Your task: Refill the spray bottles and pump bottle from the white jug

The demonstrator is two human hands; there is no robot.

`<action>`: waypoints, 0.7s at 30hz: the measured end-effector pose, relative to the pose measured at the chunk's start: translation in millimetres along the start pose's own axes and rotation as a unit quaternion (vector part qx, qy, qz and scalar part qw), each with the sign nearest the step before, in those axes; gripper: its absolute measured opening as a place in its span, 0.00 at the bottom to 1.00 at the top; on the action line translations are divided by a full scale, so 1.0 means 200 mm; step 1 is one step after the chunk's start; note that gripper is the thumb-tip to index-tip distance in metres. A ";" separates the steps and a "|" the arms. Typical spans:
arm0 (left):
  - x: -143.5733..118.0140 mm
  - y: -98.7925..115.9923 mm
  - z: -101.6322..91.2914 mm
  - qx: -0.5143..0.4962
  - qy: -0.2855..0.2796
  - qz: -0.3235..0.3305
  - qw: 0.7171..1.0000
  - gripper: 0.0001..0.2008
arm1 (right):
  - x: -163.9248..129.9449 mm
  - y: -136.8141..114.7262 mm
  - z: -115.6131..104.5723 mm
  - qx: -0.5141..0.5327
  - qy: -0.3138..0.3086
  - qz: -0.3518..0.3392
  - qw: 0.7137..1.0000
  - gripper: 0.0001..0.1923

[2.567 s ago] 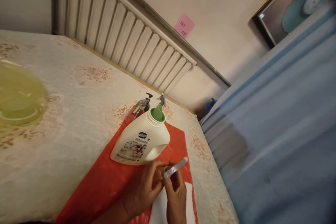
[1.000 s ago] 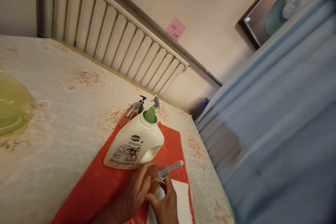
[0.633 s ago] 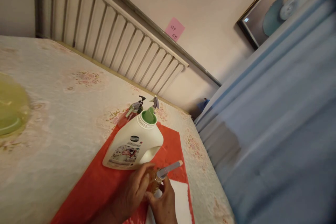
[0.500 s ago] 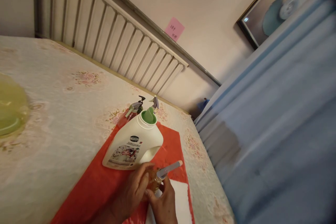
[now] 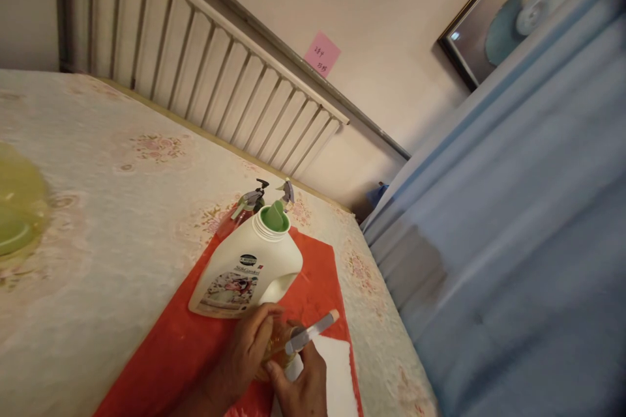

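Left hand [image 5: 242,355] wrapped around a small amber bottle [image 5: 274,352], grip closed on it, low on the red mat [image 5: 195,345]. Right hand [image 5: 303,384] pinches the grey pump top [image 5: 308,333] at the bottle's neck, grip closed on it; nozzle points up-right. White cloth [image 5: 337,378] lies under the right hand. White jug [image 5: 247,270] with green open spout stands just behind the hands on the mat. Two spray bottles [image 5: 254,199] sit behind the jug. The mat lies on a floral bed [image 5: 98,208]; a yellow-green basin [image 5: 14,215] sits at the left edge.
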State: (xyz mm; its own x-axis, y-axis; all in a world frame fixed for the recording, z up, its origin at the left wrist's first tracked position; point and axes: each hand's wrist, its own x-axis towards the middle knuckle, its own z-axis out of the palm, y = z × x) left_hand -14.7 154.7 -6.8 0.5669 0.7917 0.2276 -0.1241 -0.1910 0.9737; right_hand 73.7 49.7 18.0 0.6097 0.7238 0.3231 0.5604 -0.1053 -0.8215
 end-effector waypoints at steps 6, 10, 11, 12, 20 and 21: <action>0.02 -0.02 0.00 -0.009 0.022 -0.001 1.000 0.15 | -0.05 0.06 -0.02 -0.001 -0.003 -0.014 1.000 0.26; 0.02 -0.06 0.01 -0.037 0.007 -0.010 0.999 0.15 | -0.06 0.08 -0.05 0.011 0.021 0.001 1.000 0.27; 0.02 -0.07 0.02 -0.038 0.004 -0.014 0.999 0.15 | -0.06 0.07 -0.06 0.030 0.015 0.012 0.999 0.25; 0.03 -0.07 0.02 -0.037 0.003 -0.017 0.999 0.15 | -0.05 0.06 -0.07 0.051 0.005 0.022 0.998 0.23; 0.02 -0.04 0.01 0.010 0.022 -0.012 1.000 0.12 | 0.25 0.03 -0.31 0.062 0.016 0.048 0.997 0.19; 0.02 -0.04 0.01 0.022 0.029 -0.013 0.999 0.12 | 0.32 0.05 -0.34 0.042 0.032 0.046 0.998 0.18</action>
State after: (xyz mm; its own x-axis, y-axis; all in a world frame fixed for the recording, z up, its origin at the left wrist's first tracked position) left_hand -10.2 159.3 -14.2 0.5207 0.8293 0.2030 -0.0728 -0.1938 0.9783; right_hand 157.0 47.6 62.0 0.6929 0.6679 0.2718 0.4525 -0.1092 -0.8851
